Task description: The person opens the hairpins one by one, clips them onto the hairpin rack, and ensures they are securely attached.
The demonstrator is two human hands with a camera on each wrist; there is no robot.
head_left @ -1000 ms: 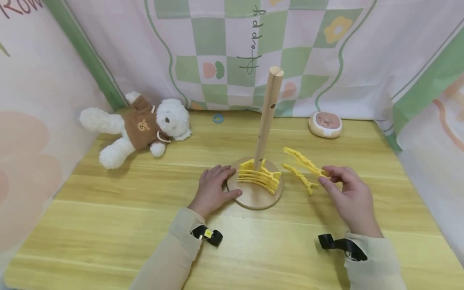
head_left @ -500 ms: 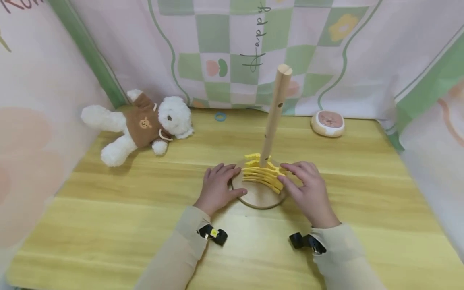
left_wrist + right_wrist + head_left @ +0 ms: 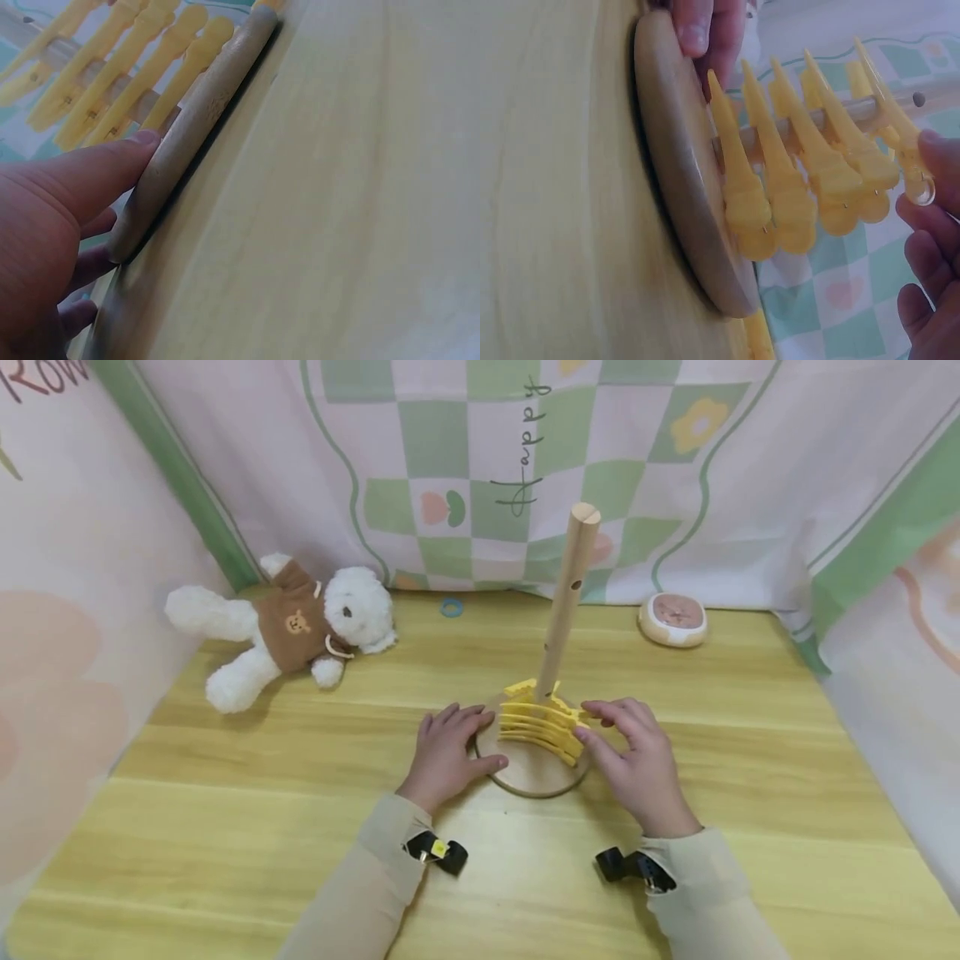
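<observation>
Several yellow banana hair clips (image 3: 534, 732) are stacked low round a wooden post (image 3: 564, 602) on a round base (image 3: 528, 774). Their two halves lie on either side of the post. My right hand (image 3: 637, 760) pinches the hinge end of the uppermost banana hair clip (image 3: 889, 105), whose free end reaches past the post in the right wrist view. My left hand (image 3: 447, 752) rests at the base's left edge, thumb on its top and rim, fingers extended along the far side. Another yellow piece (image 3: 757, 337) shows beside the base, mostly hidden.
A plush toy (image 3: 300, 622) in a brown top lies at the back left. A blue ring (image 3: 452, 607) sits behind the stand, and a small cream-and-pink device (image 3: 675, 620) stands at the back right. Patterned curtain (image 3: 435, 435) hangs along the table's rear edge.
My right hand has moved left with the banana hair clip, from beside the stand to the post above the other clips. My left hand stays at the base.
</observation>
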